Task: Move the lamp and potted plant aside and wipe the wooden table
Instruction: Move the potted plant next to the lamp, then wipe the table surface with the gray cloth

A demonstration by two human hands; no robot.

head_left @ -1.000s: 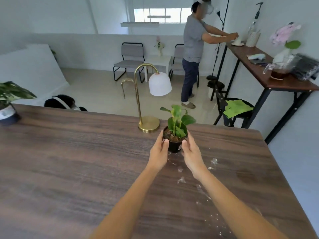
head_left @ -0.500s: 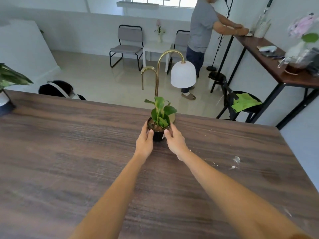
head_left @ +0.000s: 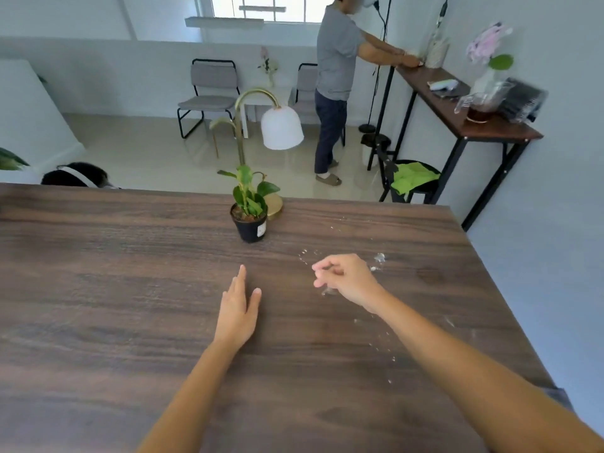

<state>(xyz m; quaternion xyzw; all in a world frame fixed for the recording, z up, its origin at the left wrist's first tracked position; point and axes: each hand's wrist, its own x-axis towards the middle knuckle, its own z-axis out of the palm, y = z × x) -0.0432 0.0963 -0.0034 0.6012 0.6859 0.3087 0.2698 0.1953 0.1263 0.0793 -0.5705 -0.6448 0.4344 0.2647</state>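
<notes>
A small potted plant (head_left: 250,219) in a black pot stands upright near the far edge of the dark wooden table (head_left: 98,289). Directly behind it rises a brass lamp (head_left: 281,127) with a white dome shade, its round base partly hidden by the pot. My left hand (head_left: 238,310) hovers flat over the table, fingers loosely apart, holding nothing. My right hand (head_left: 348,279) is off to the right with its fingers curled loosely and nothing in them. White crumbs and specks (head_left: 377,261) lie scattered on the table's right side.
A green cloth (head_left: 413,178) lies on a black stool past the table's far right corner. A person (head_left: 336,83) stands at a narrow side table (head_left: 457,109) along the right wall. Another plant's leaves (head_left: 9,160) show at far left. A head with a headset (head_left: 76,174) peeks behind the table.
Both hands have let go of the potted plant and drawn back toward me. The pot now stands by itself in front of the lamp base.
</notes>
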